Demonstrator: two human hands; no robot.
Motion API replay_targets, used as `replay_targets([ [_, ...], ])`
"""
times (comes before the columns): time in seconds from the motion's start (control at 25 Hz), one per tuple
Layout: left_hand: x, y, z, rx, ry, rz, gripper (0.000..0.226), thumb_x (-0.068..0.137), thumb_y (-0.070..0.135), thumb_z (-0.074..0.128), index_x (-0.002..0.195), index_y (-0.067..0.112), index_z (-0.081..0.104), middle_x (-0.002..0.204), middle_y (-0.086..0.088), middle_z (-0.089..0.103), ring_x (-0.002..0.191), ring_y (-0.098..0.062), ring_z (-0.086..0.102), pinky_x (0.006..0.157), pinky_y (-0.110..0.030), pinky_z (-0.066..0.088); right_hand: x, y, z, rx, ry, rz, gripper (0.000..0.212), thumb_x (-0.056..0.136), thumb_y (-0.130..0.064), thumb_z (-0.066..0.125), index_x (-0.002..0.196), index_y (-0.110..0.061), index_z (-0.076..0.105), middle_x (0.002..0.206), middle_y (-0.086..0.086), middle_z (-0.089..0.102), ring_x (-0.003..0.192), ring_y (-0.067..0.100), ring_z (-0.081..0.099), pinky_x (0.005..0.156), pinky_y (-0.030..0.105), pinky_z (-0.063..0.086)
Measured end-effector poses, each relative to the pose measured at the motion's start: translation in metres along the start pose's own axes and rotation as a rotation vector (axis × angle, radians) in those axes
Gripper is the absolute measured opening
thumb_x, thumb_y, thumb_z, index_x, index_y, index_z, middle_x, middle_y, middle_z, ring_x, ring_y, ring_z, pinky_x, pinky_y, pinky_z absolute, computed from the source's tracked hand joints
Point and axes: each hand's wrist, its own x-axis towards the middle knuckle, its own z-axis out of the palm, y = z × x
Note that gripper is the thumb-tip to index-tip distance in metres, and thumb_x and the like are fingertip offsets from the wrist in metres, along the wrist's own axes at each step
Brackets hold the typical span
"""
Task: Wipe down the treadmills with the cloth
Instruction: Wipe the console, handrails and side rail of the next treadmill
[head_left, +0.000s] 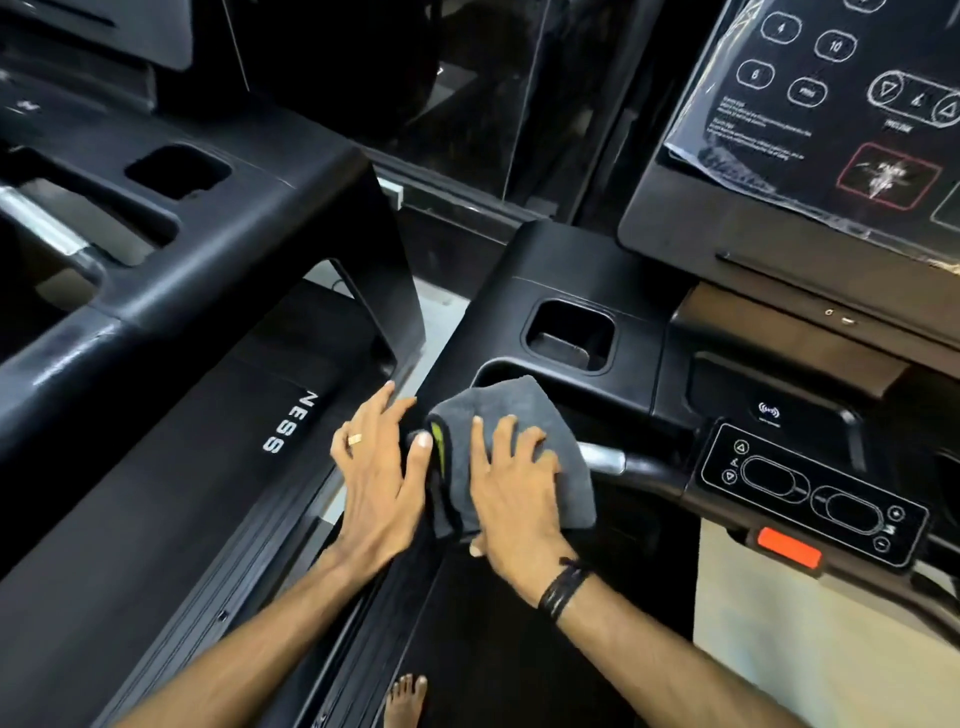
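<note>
A folded grey cloth (519, 410) with a yellow-green tag lies over the left handrail end of the right treadmill's black console (524, 270). My right hand (514, 488) presses flat on the cloth with fingers spread, its thumb tucked under the cloth's near edge. My left hand (379, 467), wearing a ring, lies spread just left of the cloth, its thumb touching the cloth's left edge. The handrail under the cloth is hidden; a silver grip sensor (602, 460) shows to its right.
A second treadmill's console (171, 270) stands at the left, its deck (171, 493) below with lettering. The right console has a cup recess (569, 338), a control pad (810, 493), a red stop tab (789, 553) and a plastic-covered display (852, 104). My bare foot (408, 699) stands below.
</note>
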Motion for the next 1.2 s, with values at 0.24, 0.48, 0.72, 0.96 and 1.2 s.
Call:
replay_targets([
  [0.24,0.038,-0.011,0.024,0.031,-0.053,0.051,0.050,0.101,0.041,0.026,0.141,0.017,0.045,0.158,-0.002,0.035,0.140,-0.006,0.032,0.114,-0.056,0.015,0.061,0.023,0.006,0.279,0.051,-0.102,0.046,0.076,-0.033,0.071,0.115,-0.012,0.059,0.102,0.009,0.068,0.092,0.030,0.067,0.075,0.039,0.050],
  [0.48,0.038,-0.010,0.024,0.059,-0.128,0.118,0.053,0.101,0.044,0.023,0.142,0.018,0.045,0.157,-0.004,0.036,0.142,-0.014,0.035,0.117,-0.052,0.010,0.092,0.058,-0.005,0.708,-0.305,-0.053,0.063,0.052,-0.060,0.083,0.097,-0.019,0.068,0.096,0.002,0.070,0.086,0.025,0.066,0.073,0.032,0.053],
  [0.72,0.041,-0.010,0.023,0.141,-0.208,0.162,0.056,0.102,0.045,0.020,0.145,0.019,0.044,0.157,-0.002,0.035,0.141,-0.014,0.035,0.116,-0.047,0.007,0.086,0.062,-0.004,0.594,-0.244,-0.103,0.051,0.055,-0.055,0.080,0.089,-0.021,0.062,0.086,-0.001,0.068,0.079,0.025,0.066,0.062,0.031,0.043],
  [0.96,0.042,-0.008,0.020,0.210,-0.311,0.240,0.060,0.102,0.047,0.018,0.150,0.018,0.039,0.160,-0.004,0.032,0.143,-0.016,0.035,0.117,-0.049,0.005,0.042,0.060,0.018,0.383,0.024,-0.104,0.046,0.074,-0.049,0.067,0.107,-0.019,0.056,0.100,0.004,0.068,0.089,0.029,0.068,0.073,0.040,0.051],
  [1.2,0.045,-0.002,0.023,0.212,-0.375,0.317,0.062,0.102,0.054,0.017,0.150,0.021,0.036,0.161,-0.001,0.029,0.142,-0.015,0.038,0.119,-0.046,0.001,0.044,0.149,0.021,0.838,-0.362,0.027,0.062,0.054,-0.073,0.078,0.092,-0.024,0.066,0.093,-0.005,0.072,0.086,0.020,0.068,0.081,0.043,0.055],
])
